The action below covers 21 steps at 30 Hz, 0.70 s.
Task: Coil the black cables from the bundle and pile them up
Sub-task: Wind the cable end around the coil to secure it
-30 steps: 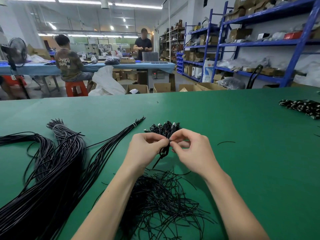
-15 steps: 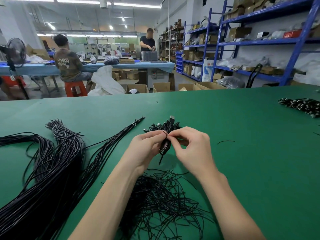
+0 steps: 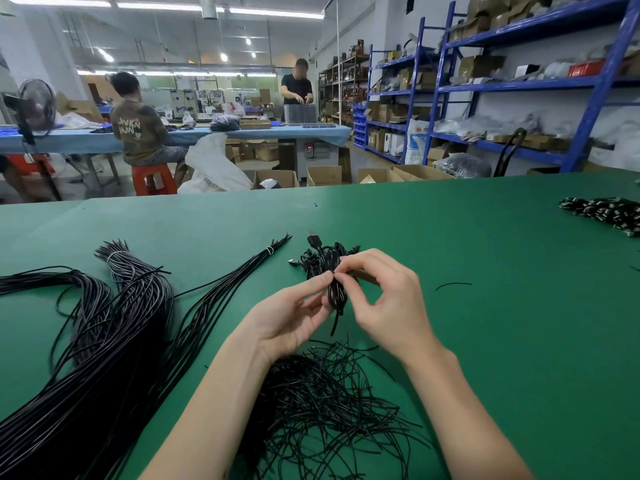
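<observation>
Head view, from the left: a long cable bundle (image 3: 104, 341) lies across the green desk (image 3: 485, 271). Next comes the left hand (image 3: 287, 317), its thumb and fingers pinching a small coiled cable (image 3: 336, 292) held above the desk. The right hand (image 3: 388, 299) pinches the same coil's top. Just behind sits the pile of coils (image 3: 318, 258); loose ties (image 3: 329, 403) lie beneath the wrists.
</observation>
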Available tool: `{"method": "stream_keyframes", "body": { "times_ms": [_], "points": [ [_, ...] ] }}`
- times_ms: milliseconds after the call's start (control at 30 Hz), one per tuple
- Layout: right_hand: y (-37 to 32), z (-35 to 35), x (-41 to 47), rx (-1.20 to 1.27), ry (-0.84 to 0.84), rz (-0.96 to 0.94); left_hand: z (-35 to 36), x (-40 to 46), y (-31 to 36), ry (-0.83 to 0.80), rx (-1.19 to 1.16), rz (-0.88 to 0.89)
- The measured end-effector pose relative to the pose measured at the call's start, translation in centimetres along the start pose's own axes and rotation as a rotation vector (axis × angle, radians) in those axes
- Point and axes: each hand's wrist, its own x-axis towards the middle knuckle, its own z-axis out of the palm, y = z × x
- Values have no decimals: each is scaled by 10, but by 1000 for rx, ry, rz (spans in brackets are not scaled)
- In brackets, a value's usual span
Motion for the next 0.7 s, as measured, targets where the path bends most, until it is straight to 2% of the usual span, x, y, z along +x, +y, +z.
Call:
{"method": "stream_keyframes", "body": {
  "times_ms": [200,367,467,700],
  "points": [
    [-8,-3,1,-3,23,100,1,0,3,25,169,126],
    [-14,2,3,135,73,329,2,1,4,6,337,304],
    [-13,-1,5,164,38,410,3,-1,4,-15,425,376],
    [-11,-7,8,252,-46,444,2,-2,7,-24,302,299]
  ]
}}
